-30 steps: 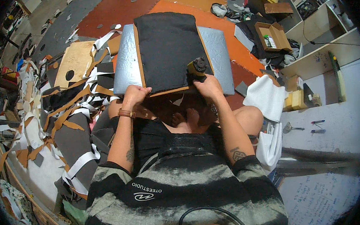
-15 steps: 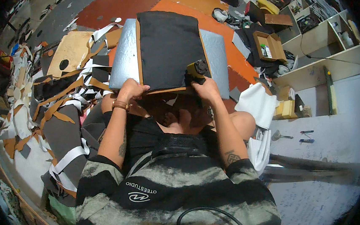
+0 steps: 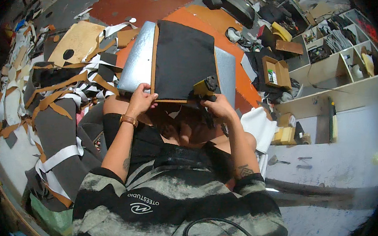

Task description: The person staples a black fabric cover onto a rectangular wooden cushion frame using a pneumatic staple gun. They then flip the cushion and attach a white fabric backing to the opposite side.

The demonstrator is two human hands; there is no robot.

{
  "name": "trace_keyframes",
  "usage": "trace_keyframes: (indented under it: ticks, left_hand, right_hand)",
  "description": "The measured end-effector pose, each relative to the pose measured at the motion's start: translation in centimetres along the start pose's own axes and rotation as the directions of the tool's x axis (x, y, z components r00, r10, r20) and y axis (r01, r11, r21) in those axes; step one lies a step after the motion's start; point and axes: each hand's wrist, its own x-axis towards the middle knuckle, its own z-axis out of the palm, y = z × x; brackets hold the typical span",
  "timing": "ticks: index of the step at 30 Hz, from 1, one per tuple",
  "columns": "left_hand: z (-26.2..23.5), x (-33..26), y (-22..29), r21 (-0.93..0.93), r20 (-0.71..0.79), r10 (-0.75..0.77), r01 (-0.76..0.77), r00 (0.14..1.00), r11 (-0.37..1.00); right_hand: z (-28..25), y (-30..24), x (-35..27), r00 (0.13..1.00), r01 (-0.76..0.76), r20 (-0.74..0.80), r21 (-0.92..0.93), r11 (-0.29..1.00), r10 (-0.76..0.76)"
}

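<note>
A black padded panel (image 3: 184, 60) with a brown wooden edge lies on a silver metal sheet (image 3: 138, 62) in front of me. My left hand (image 3: 141, 99) grips the panel's near left corner, fingers over the edge. My right hand (image 3: 217, 107) is closed around a yellow and black staple gun (image 3: 205, 88), whose head sits at the panel's near right corner. I am seated with my legs under the panel's near edge.
Brown, white and black offcut strips (image 3: 59, 101) litter the floor to the left. An open cardboard box (image 3: 276, 71) and wooden shelving (image 3: 340, 70) stand to the right. A white cloth (image 3: 258, 128) lies beside my right knee. Orange floor mats (image 3: 244, 82) show behind.
The view has tilted, so the panel sits a little higher and further right. Both hands keep their hold; the staple gun stays at the near right corner.
</note>
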Motion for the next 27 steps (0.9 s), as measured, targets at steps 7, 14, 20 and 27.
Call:
trace_keyframes:
  ticks: [7,14,20,27]
  left_hand:
    - [-0.1,-0.3,0.6,0.133,0.046,0.028,-0.034,0.999,0.991]
    - [-0.3,-0.7,0.8,0.156,0.033,0.098,-0.101,0.995,0.983]
    - [-0.4,-1.1,1.3,0.142,0.07,0.103,-0.112,0.992,0.984]
    - [-0.6,-0.5,0.4,0.082,0.101,0.101,-0.11,0.99,0.991]
  right_hand:
    - [0.0,-2.0,-0.4,0.987,-0.03,0.149,-0.171,0.985,0.056]
    - [1.3,-3.2,-0.1,0.99,-0.025,0.133,-0.214,0.976,0.054]
    - [2.6,-6.0,-0.2,0.989,0.0,0.136,-0.365,0.931,0.053]
    - [3.4,-6.7,0.7,0.985,0.056,0.174,-0.365,0.929,0.009]
